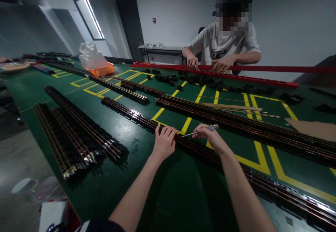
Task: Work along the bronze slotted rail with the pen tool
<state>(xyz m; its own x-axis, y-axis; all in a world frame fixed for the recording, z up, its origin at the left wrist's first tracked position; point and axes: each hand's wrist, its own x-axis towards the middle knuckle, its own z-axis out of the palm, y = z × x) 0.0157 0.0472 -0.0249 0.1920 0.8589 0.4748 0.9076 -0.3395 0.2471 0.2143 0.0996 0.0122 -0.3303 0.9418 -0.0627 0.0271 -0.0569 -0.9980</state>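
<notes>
L of the L fingers, black strips (84, 122) w/ copper-coloured rods, on the green counter (34, 81); up-L, beyond the fingers, orange tray (102, 70) w/ clear bag (90, 55). L hand (165, 141) lies over a long black rail (199, 150), its fingers slightly apart; can't tell if they grip. Tip of a slim tool (213, 127) meets the rail betw. both hands' fingers; R hand (210, 137) has its fingers clamped on the tool. Opp. the R fingers, co-worker's hands (224, 64) at a red rail (244, 77); far R, brown cardboard (312, 128).

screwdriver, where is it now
The screwdriver is just right of centre in the head view, in the right hand, its tip by the dark rail near the left hand.
</notes>
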